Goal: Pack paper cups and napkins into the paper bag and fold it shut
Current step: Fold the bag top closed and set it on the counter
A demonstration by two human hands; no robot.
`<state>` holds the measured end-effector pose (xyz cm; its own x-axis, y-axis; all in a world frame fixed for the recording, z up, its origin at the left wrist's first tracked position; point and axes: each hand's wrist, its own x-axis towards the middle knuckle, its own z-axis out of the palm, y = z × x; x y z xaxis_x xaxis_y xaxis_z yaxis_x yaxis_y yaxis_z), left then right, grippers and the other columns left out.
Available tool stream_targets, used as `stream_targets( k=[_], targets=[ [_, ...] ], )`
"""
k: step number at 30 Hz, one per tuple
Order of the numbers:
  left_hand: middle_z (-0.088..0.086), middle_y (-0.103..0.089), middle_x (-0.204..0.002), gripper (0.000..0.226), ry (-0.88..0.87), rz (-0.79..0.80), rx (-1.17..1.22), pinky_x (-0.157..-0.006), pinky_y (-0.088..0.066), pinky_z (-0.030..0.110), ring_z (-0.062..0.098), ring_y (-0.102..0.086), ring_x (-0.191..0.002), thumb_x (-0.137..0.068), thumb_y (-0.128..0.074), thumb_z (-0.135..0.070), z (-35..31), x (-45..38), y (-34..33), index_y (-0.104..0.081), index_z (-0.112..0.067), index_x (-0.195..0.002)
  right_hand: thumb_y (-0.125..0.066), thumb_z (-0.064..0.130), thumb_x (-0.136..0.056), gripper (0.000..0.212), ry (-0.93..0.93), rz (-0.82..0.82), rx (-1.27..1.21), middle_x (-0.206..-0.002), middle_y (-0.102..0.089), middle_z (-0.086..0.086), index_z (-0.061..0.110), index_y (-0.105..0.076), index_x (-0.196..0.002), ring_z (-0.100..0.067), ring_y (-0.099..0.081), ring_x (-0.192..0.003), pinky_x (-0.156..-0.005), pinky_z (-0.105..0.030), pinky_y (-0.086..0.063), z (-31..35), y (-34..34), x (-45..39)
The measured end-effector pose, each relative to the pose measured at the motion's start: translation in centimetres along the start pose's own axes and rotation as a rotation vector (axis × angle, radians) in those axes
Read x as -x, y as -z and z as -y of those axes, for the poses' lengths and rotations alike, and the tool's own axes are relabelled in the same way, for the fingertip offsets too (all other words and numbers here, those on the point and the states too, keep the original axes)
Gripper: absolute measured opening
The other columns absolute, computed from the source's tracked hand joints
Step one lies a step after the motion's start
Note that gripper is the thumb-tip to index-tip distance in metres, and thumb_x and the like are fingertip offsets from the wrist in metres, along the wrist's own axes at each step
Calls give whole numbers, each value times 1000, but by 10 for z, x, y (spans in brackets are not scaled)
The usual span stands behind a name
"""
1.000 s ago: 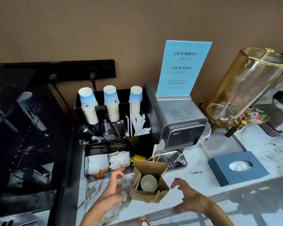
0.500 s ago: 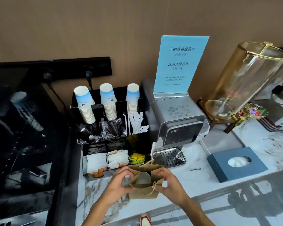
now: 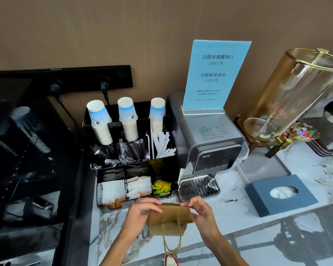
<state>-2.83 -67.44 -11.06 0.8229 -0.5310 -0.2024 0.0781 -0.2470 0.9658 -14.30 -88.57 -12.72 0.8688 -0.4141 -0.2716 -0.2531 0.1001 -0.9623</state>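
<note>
With its top flap folded over, the paper bag (image 3: 170,215) sits on the near counter (image 3: 231,217); left hand (image 3: 140,212) and right hand (image 3: 201,211) pinch the fold's ends. Contents hidden; packing looks finished, only creasing remains.

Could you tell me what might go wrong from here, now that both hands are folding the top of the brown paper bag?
1. The left hand and right hand pinch only the ends of the small brown paper bag; the fold may spring open once released.
2. Its twine handle hangs toward the marble counter's front edge and could snag.
</note>
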Motion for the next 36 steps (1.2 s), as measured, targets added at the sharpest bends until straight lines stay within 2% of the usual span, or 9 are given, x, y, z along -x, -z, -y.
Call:
stream_targets(
  k=[3,6,10,14,16,20,22,30,36],
  targets=[
    [-3,-75,-114,48,23,41,-39,-99,-56,43,18,-61,-118,-86,-62,22,1,0,2,-85,-15,-68,-52,-36,-74,40,51,21,40,-96,-75,-15,-4,-76,-72,-26,-66,-97,-72,-23,-55,-4,0,0],
    [-13,-71,-121,61,64,88,-97,-98,-56,30,5,-56,-123,-88,-55,23,3,1,5,-85,-26,-67,-51,-32,-80,27,72,62,87,-107,-69,-24,-17,-74,-77,-28,-63,-101,-79,-26,-54,-3,0,0],
    [-23,-61,-133,66,120,219,-231,-100,-43,12,-7,-46,-128,-82,-46,26,9,-1,12,-83,-29,-81,-40,-35,-77,53,-18,131,176,-117,-71,-7,-2,-81,-81,-16,-62,-113,-81,-20,-53,-1,7,-3],
    [-34,-53,-137,34,96,317,-293,-112,-37,32,-7,-42,-133,-88,-61,-3,14,-2,12,-74,-35,-88,-75,-3,-81,16,2,175,290,-118,-70,2,11,-77,-76,-14,-65,-111,-91,-30,-56,5,6,-5],
    [-36,-56,-134,18,56,283,-359,-111,-41,37,-5,-48,-131,-88,-72,-24,15,-4,7,-60,-38,-87,-80,12,-79,19,4,173,410,-116,-69,11,21,-64,-77,-11,-64,-107,-88,-33,-58,5,3,-8],
    [-42,-63,-123,44,54,217,-413,-99,-52,32,-9,-59,-118,-90,-75,-28,12,-8,-6,-50,-60,-108,-77,25,-81,32,73,205,633,-113,-68,21,40,-56,-98,-3,-62,-104,-79,-8,-49,11,-7,-13],
    [-34,-69,-118,50,68,214,-493,-97,-52,28,-5,-62,-112,-90,-74,-32,10,-10,-10,-52,-70,-114,-74,31,-83,38,96,255,753,-115,-66,14,43,-61,-116,-6,-59,-105,-87,-11,-45,14,-12,-17],
    [-10,-77,-90,20,43,143,-667,-68,-44,22,10,-66,-85,-92,-71,-32,11,-18,-16,-77,-36,-111,-66,44,-87,22,223,295,1063,-94,-76,7,34,-69,-106,-17,-64,-91,-91,-32,-46,19,-21,-28],
    [-8,-78,-94,18,81,65,-704,-73,-52,27,10,-68,-86,-88,-76,-34,10,-13,-17,-77,-28,-105,-67,47,-86,25,181,254,1069,-97,-76,10,33,-67,-107,-15,-65,-92,-83,-28,-48,13,-21,-32]
  ],
)
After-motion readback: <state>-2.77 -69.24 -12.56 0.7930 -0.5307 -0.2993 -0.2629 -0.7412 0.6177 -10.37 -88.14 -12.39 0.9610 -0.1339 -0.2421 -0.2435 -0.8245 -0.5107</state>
